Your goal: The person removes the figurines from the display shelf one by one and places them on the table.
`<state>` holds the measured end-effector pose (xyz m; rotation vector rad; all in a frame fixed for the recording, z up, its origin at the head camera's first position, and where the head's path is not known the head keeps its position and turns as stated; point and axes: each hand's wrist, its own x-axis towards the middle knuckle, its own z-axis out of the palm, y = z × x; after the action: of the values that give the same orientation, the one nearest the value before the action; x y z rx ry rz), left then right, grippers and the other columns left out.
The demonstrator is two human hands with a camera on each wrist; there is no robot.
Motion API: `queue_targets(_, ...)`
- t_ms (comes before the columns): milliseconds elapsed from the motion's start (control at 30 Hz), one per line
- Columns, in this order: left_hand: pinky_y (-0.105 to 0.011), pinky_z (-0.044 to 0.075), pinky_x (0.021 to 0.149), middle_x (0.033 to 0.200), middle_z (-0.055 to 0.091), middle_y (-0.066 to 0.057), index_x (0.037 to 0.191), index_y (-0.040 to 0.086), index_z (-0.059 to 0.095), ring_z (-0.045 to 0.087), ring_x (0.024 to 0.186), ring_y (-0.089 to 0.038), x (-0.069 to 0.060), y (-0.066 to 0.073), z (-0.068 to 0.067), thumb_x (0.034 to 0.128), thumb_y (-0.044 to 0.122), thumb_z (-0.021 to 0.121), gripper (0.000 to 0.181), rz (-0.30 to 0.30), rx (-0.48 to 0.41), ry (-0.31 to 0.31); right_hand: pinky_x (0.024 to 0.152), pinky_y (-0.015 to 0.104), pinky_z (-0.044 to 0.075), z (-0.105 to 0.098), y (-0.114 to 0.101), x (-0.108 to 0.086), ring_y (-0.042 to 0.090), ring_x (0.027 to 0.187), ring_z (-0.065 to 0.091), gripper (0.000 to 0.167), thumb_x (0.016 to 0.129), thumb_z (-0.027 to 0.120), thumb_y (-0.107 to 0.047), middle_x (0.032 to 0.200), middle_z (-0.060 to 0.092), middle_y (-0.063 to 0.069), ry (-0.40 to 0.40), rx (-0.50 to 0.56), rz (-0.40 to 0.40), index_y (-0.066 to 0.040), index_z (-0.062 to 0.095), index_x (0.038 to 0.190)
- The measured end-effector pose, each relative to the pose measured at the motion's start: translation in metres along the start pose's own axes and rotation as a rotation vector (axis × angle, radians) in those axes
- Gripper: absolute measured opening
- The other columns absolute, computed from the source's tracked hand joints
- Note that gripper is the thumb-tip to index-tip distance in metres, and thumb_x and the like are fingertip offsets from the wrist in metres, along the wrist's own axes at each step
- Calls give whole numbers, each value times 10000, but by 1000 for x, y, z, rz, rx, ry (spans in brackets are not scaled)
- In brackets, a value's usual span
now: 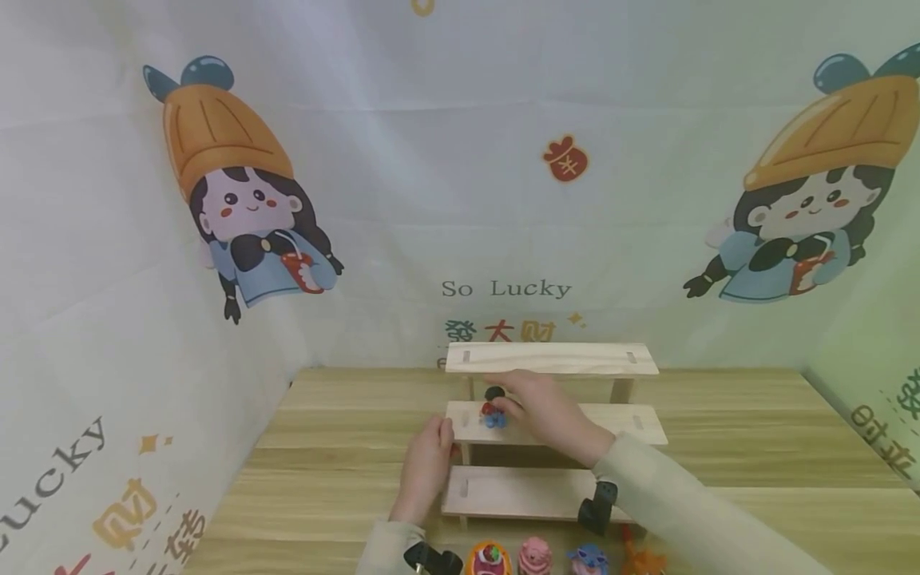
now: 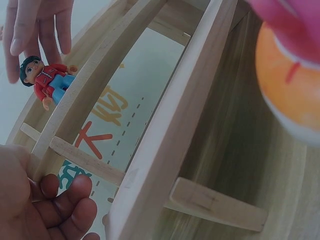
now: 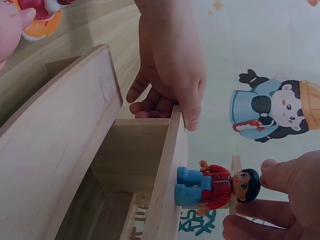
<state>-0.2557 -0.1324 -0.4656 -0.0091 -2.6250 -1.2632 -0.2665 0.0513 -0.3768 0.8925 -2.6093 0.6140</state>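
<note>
A small toy figure [image 1: 493,409] with black hair, red jacket and blue trousers stands upright on the middle board of a stepped wooden shelf [image 1: 525,487]. My right hand [image 1: 542,407] is just behind and beside the figure's head, its fingers loosely extended. In the right wrist view, the right hand's thumb and fingers [image 3: 282,207] lie close around the black hair; whether they touch it is hard to tell. My left hand [image 1: 426,467] grips the left end of the middle board, thumb on top and fingers curled beneath, as the right wrist view shows.
Along the front of the shelf sit several toys: an orange-rimmed one with a strawberry [image 1: 489,557], a pink one [image 1: 535,555], a blue one [image 1: 589,559] and an orange one [image 1: 642,559]. A printed cloth [image 1: 388,200] hangs behind the wooden table [image 1: 338,431].
</note>
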Motion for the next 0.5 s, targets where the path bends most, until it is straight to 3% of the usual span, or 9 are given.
queue_targets(167, -314, 398, 570, 677, 554, -32, 824, 77, 523, 480, 613, -144, -1, 0, 0, 1010, 226, 400, 268, -3, 0, -6, 899, 377, 508, 4, 2, 4, 206, 1021, 663, 254, 892, 648, -121, 1083, 707, 59, -24, 15, -19, -82, 675, 1142)
queue_targets(500, -313, 404, 583, 676, 558, -30, 837, 75, 535, 485, 618, -139, 0, 0, 0, 1012, 225, 401, 266, -3, -21, 0, 860, 359, 526, 4, 0, 3, 200, 975, 677, 226, 865, 673, -85, 1036, 720, 59, 3, 2, -34, -77, 700, 1089)
